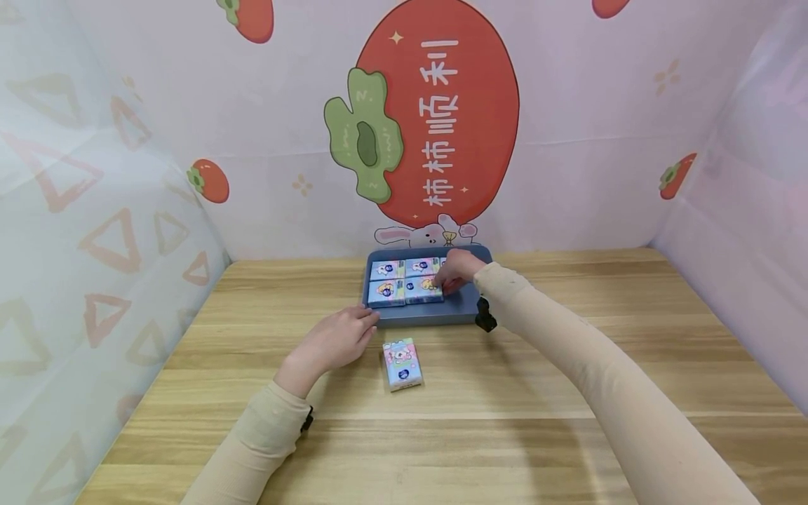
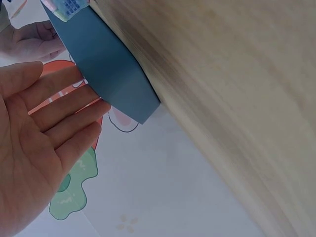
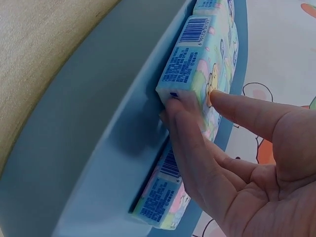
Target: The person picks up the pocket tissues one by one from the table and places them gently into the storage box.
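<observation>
A blue-grey tray (image 1: 419, 320) stands on the table against the back wall, with several small printed tissue packs in two rows. In it, my right hand (image 1: 459, 270) pinches the right end of a front-row tissue pack (image 1: 424, 289). The right wrist view shows my thumb on the pack's printed top and my fingers (image 3: 185, 133) against its end. My left hand (image 1: 337, 337) touches the tray's front left corner with straight fingers, its palm bare in the left wrist view. One more tissue pack (image 1: 402, 365) lies on the table in front of the tray.
The wooden table (image 1: 480, 435) is bounded by a back wall (image 1: 284, 210) with persimmon prints and by side walls. Beside the right-hand end of the front row, in the back row, another tissue pack (image 3: 160, 197) lies partly behind my fingers.
</observation>
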Demonstrator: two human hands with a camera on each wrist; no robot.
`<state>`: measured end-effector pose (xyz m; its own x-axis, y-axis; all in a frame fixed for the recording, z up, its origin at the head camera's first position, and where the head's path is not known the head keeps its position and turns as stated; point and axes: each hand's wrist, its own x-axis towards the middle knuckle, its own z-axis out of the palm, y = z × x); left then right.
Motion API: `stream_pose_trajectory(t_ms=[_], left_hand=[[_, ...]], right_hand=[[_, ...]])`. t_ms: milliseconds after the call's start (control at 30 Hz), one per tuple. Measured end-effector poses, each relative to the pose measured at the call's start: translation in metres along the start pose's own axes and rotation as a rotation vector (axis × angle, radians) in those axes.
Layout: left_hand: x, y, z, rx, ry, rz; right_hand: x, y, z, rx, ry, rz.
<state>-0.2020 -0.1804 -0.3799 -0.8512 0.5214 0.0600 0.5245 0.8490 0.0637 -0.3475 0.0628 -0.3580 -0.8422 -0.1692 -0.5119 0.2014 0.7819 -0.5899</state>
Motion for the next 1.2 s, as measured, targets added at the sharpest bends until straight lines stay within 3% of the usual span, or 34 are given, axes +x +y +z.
stream_pose_trajectory(t_ms=[567, 900, 1200], left_hand=[[-0.0001, -0.0005, 0.0002, -0.005, 0.001, 0.004], [0.0000, -0.0008, 0.0007, -0.007, 0.005, 0.004], [0.0001, -0.0011, 0.0012, -0.005, 0.005, 0.010]], right_hand=[[-0.0021, 0.0022, 0.0021, -0.010, 0.004, -0.014], [-0.0061, 0.0030, 0.0068, -0.023, 0.057, -0.040], [-0.0081, 0.0060, 0.0075, -0.140, 0.143, -0.028]])
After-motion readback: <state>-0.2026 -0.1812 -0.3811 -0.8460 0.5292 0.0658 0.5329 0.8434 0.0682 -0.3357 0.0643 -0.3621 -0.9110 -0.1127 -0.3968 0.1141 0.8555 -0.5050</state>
